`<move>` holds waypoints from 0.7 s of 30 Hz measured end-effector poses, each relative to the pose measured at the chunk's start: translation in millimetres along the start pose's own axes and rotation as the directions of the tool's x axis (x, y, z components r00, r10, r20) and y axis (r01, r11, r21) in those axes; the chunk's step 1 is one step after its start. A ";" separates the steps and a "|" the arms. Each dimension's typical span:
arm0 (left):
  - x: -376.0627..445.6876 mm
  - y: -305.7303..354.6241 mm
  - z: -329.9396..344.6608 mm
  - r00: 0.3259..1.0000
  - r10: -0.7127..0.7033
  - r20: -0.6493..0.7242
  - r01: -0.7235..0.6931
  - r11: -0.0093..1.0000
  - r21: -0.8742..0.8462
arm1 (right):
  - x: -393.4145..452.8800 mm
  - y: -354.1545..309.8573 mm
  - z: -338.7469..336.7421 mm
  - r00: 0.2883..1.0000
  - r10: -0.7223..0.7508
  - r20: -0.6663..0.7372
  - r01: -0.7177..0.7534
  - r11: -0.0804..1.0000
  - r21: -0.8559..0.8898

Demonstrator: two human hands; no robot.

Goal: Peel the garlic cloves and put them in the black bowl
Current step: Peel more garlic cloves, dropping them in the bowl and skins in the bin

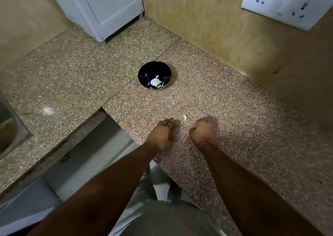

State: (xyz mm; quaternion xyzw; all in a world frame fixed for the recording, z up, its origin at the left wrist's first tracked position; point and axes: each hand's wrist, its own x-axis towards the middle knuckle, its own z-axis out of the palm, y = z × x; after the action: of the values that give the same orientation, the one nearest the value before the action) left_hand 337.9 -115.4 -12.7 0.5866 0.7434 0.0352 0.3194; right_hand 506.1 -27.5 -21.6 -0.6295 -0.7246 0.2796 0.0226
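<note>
A black bowl (154, 75) stands on the speckled counter, with pale garlic cloves and bits of skin (156, 82) in its bottom. Nearer to me, both hands rest on the counter well short of the bowl. My left hand (162, 136) is curled into a fist, knuckles up. My right hand (203, 132) is also a fist, with a red thread round the wrist. Nothing shows in either fist; the palms face down and are hidden. A small pale garlic scrap (185, 116) lies on the counter between the two hands, just beyond them.
The granite counter (234, 127) runs into a corner of tan walls. A white appliance (108, 10) stands at the back left, and a steel sink (9, 125) sits at the far left. A socket plate (288, 5) is on the right wall. The counter edge drops off at lower left.
</note>
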 end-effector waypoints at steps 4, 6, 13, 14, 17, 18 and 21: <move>15.9 -23.8 -14.8 0.998 -0.064 -0.024 0.064 0.998 -0.024 | 11.9 -34.2 -10.9 0.994 -0.082 -0.072 0.094 0.978 0.188; 29.9 -44.0 -20.7 0.997 -0.068 -0.044 0.067 0.998 -0.015 | 28.3 -65.0 -15.7 0.983 -0.157 -0.096 0.179 0.933 0.312; 51.7 -75.8 -65.0 0.996 -0.056 -0.076 0.057 0.998 0.012 | 110.6 -165.0 -7.9 0.949 -0.257 -0.181 0.311 0.846 0.432; 55.0 -79.9 -67.5 0.996 -0.047 -0.077 0.048 0.999 0.011 | 119.9 -174.4 -5.7 0.950 -0.259 -0.176 0.311 0.850 0.425; 60.9 -91.3 -71.4 0.997 -0.022 -0.077 0.021 1.000 -0.012 | 141.0 -189.7 1.8 0.954 -0.239 -0.179 0.294 0.863 0.410; 62.6 -95.9 -70.9 0.997 -0.018 -0.081 0.017 1.000 -0.022 | 143.3 -192.8 3.8 0.955 -0.227 -0.190 0.288 0.862 0.418; 64.3 -98.7 -71.6 0.996 0.003 -0.092 -0.004 1.000 -0.014 | 138.1 -184.9 10.6 0.955 -0.205 -0.213 0.283 0.846 0.451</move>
State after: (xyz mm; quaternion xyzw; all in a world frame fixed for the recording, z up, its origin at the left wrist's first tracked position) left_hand 210.2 -65.3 -25.9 0.5835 0.7560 0.0680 0.2887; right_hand 307.2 86.8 5.5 -0.5270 -0.7035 0.3936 0.2692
